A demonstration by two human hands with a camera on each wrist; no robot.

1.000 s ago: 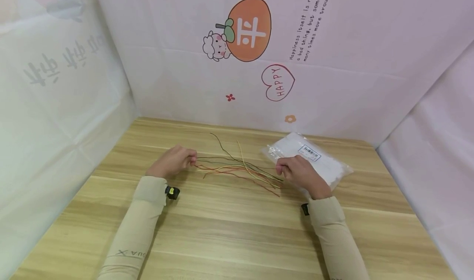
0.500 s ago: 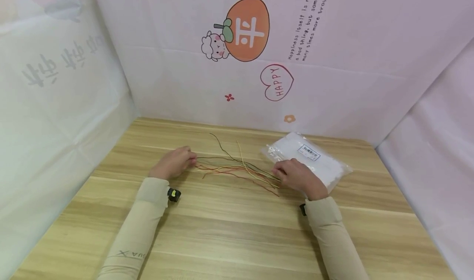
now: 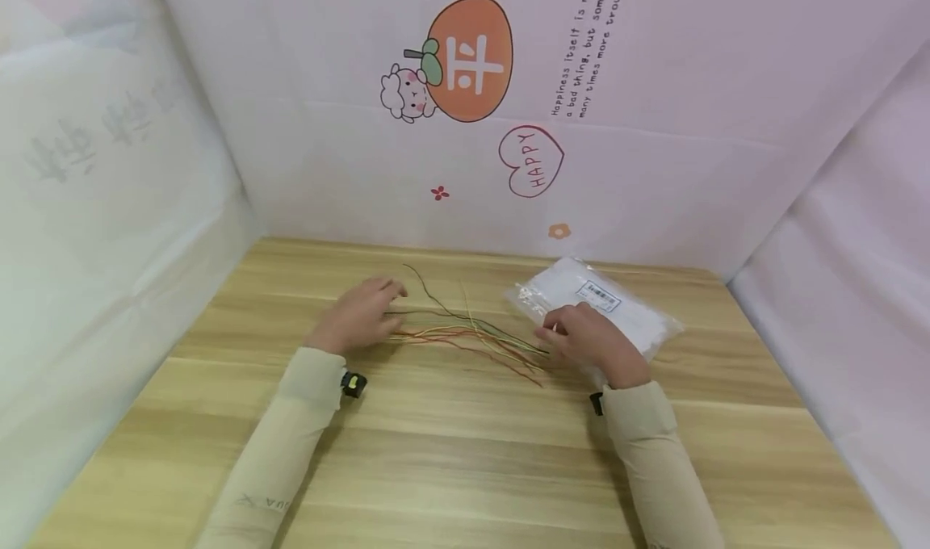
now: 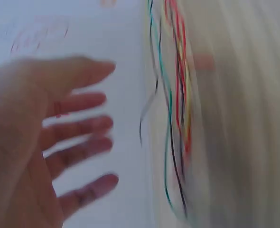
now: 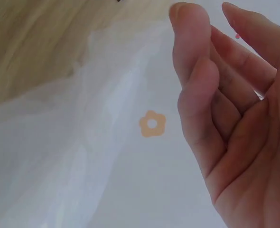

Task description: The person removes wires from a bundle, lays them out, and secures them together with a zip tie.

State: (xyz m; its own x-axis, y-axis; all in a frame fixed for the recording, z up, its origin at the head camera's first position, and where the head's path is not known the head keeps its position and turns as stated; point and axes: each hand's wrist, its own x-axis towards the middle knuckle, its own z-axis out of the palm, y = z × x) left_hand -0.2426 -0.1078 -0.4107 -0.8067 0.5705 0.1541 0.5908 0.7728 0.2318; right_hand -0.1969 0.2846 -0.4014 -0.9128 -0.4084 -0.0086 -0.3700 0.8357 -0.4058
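Several thin coloured wires (image 3: 454,336), red, yellow, green and dark, lie in a loose bundle across the wooden table between the two hands. At their left ends is the left hand (image 3: 359,316), thumb and fingers spread apart with nothing between them; the left wrist view shows the fingers straight, beside the blurred wires (image 4: 178,76). Near the right ends, the right hand (image 3: 588,341) hovers with its fingers loosely bent. In the right wrist view, its thumb and index finger stand apart and the hand (image 5: 239,118) holds nothing.
A clear plastic bag (image 3: 635,319) with white contents and a barcode label lies behind the right hand, partly covered by it. White printed cloth (image 3: 349,169) walls in the wooden table (image 3: 465,468) at the back and sides.
The left hand has let go of the wire ends, spread its fingers and moved slightly right. The right hand has loosened its pinch near the right ends. The view has shifted slightly.
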